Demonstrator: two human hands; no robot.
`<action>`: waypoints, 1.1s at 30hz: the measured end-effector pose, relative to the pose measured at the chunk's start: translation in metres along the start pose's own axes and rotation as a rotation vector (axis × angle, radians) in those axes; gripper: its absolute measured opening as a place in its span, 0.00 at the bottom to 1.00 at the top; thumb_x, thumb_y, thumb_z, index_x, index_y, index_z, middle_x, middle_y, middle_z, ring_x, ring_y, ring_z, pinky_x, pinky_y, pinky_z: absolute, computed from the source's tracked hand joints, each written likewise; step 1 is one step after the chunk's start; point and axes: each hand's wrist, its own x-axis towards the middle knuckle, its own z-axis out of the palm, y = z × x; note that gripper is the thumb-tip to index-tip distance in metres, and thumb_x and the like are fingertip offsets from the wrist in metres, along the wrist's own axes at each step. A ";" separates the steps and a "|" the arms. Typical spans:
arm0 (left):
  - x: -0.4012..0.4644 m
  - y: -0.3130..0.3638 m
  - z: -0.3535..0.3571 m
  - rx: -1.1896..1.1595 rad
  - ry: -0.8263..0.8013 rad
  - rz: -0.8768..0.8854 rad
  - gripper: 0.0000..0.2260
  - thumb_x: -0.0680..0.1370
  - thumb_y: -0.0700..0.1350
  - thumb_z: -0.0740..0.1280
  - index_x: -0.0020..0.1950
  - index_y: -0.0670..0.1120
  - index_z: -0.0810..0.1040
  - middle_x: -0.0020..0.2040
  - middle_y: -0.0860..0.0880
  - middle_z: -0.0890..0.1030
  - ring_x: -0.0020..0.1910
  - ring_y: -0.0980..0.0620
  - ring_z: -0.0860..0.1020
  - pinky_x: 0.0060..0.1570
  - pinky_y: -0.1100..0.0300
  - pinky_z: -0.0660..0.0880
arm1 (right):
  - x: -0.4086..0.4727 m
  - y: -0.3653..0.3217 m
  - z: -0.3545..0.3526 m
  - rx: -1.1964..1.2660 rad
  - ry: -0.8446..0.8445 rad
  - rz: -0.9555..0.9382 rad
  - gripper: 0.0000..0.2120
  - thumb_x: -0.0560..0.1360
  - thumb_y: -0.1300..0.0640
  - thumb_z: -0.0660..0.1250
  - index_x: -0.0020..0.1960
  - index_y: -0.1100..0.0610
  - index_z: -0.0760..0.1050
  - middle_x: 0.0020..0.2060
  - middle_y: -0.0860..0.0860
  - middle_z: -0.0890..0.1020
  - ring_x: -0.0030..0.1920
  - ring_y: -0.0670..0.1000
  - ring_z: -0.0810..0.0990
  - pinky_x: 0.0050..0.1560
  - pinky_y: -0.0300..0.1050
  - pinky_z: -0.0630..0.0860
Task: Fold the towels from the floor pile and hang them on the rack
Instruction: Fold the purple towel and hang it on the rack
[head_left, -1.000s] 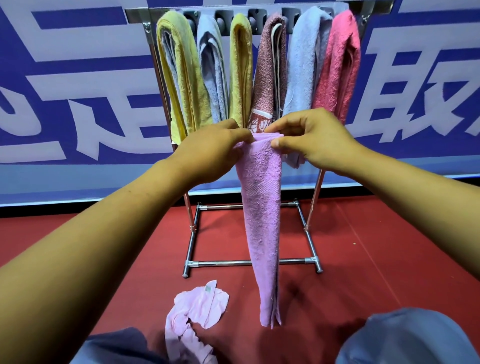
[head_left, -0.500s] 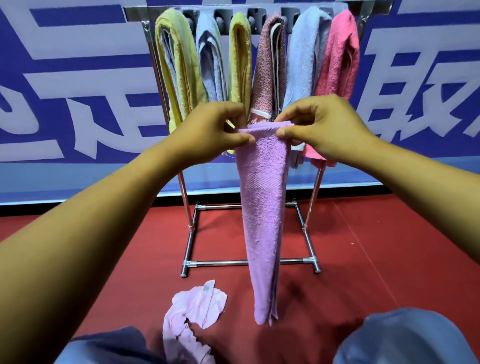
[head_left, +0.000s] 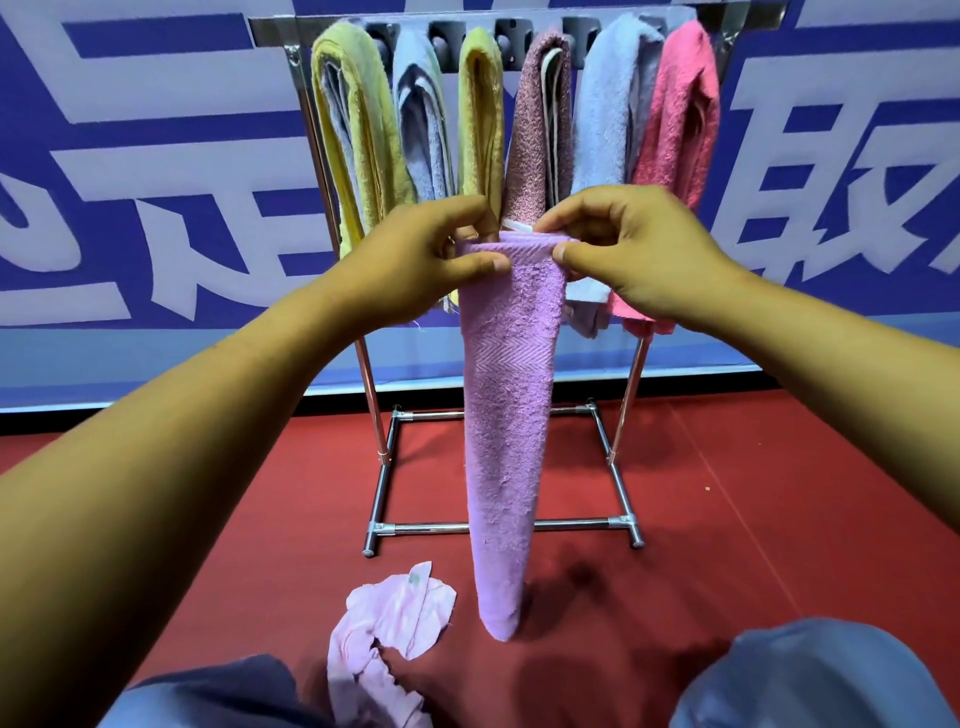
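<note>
My left hand (head_left: 426, 260) and right hand (head_left: 631, 254) each pinch a top corner of the folded purple towel (head_left: 506, 426), which hangs in front of the rack (head_left: 382, 441). Behind it, the blue banner (head_left: 130, 156) carries large white characters, cropped beyond reading.

My purple towel (head_left: 511, 415) is nubbly terry cloth with a woven herringbone band; the rack (head_left: 498, 527) is shiny chromed metal.

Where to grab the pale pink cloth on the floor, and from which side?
Pinch the raised flap at the far end of the pale pink cloth, coming from above. It lies crumpled on the red floor, and that flap looks like the freest edge to pinch.
</note>
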 end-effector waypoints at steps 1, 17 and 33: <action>0.000 -0.001 0.000 -0.001 0.003 -0.003 0.08 0.76 0.47 0.70 0.49 0.47 0.73 0.39 0.48 0.74 0.33 0.57 0.67 0.33 0.69 0.64 | 0.000 0.000 0.000 -0.023 0.000 -0.003 0.14 0.75 0.67 0.66 0.46 0.48 0.79 0.36 0.43 0.83 0.39 0.53 0.82 0.43 0.69 0.78; -0.001 -0.001 0.012 -0.178 -0.105 -0.042 0.06 0.76 0.44 0.70 0.52 0.49 0.79 0.40 0.57 0.77 0.36 0.66 0.72 0.39 0.71 0.69 | 0.005 -0.004 0.000 0.072 -0.009 0.003 0.10 0.68 0.68 0.74 0.44 0.55 0.82 0.34 0.50 0.85 0.37 0.52 0.82 0.48 0.57 0.81; 0.006 0.015 0.017 -0.162 -0.049 -0.035 0.07 0.80 0.47 0.64 0.43 0.54 0.74 0.35 0.57 0.73 0.33 0.69 0.70 0.34 0.72 0.65 | -0.009 -0.008 0.000 -0.126 -0.002 -0.002 0.12 0.68 0.49 0.76 0.46 0.56 0.81 0.31 0.58 0.79 0.25 0.61 0.75 0.19 0.43 0.66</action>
